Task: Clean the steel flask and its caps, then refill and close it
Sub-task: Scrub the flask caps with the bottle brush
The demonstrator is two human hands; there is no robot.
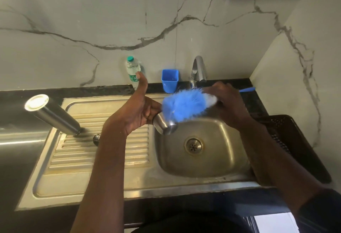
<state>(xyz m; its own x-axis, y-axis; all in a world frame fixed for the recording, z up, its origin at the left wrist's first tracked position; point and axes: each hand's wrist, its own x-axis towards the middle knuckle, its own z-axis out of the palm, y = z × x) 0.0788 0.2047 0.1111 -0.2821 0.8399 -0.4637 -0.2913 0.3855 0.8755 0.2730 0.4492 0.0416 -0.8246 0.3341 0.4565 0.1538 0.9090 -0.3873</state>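
— While the left hand (136,116) closes around a small rounded steel cup-cap (165,124) over the far left edge of the steel sink basin (212,166), what is the right hand (227,107) doing?

— Its fingers are clamped on the handle of a blue-and-white bristle bottle brush (186,106), whose fluffy head lies against the cap's mouth. The thin blue handle end pokes out to the right, past the hand. The left thumb sticks up free; the other fingers wrap the cap.

— And the flask itself?

— A tall cylindrical steel flask (53,115) stands on the ribbed draining board (103,151), well to the left of the hands. It seems to stand inverted, flat base up, though I cannot be sure. A small rounded metal piece (96,140) lies on the board near the left wrist, possibly another cap.

— How will that cap handle?

— I judge it light and stiff, but smooth, and slippery if wet, so a full wrap round its side wall is the safe hold, as now. The brush is soft and will bend; its stiff handle is the place to grip.

— Anything else around?

— A curved steel tap (199,68) stands at the far side, a blue plastic cup (169,81) left of it, a clear plastic water bottle with a green cap (132,68) further left, and a black basket (287,136) on the right.
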